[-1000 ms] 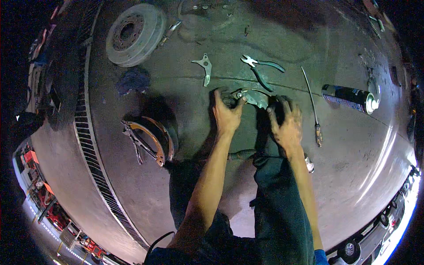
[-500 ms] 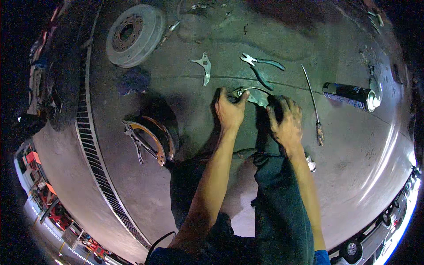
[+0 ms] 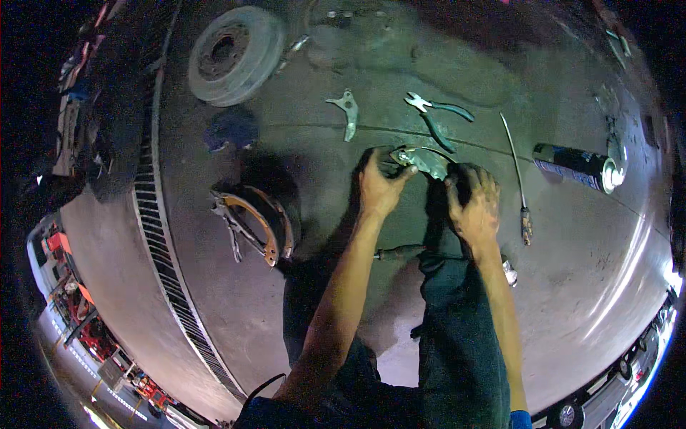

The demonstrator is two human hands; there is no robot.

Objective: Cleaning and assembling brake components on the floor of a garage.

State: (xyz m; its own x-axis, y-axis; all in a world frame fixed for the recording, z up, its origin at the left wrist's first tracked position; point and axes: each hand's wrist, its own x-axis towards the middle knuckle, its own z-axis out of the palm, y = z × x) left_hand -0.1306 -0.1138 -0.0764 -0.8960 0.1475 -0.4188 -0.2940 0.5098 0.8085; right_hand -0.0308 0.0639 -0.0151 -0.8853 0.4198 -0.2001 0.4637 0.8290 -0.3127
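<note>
A curved metal brake shoe with a shiny web is held low over the floor between my hands. My left hand pinches its left end between thumb and fingers. At the opposite end, my right hand curls its fingers around the shoe, partly hiding it. Just beyond lie diagonal cutters with dark green handles spread apart. A flat forked metal lever rests to their left. Near my knees lies a dark tool handle, partly covered by my leg.
To the left, locking pliers lie against curved brake shoes. Farther off are a dark blue cloth and a brake drum. A long screwdriver and a black spray can lie right. A drain grate runs along the left.
The whole view has shifted slightly, so things sit farther right. My left thumb has moved lower on the brake shoe, uncovering more of its left end. The tool handle near my knees shows more.
</note>
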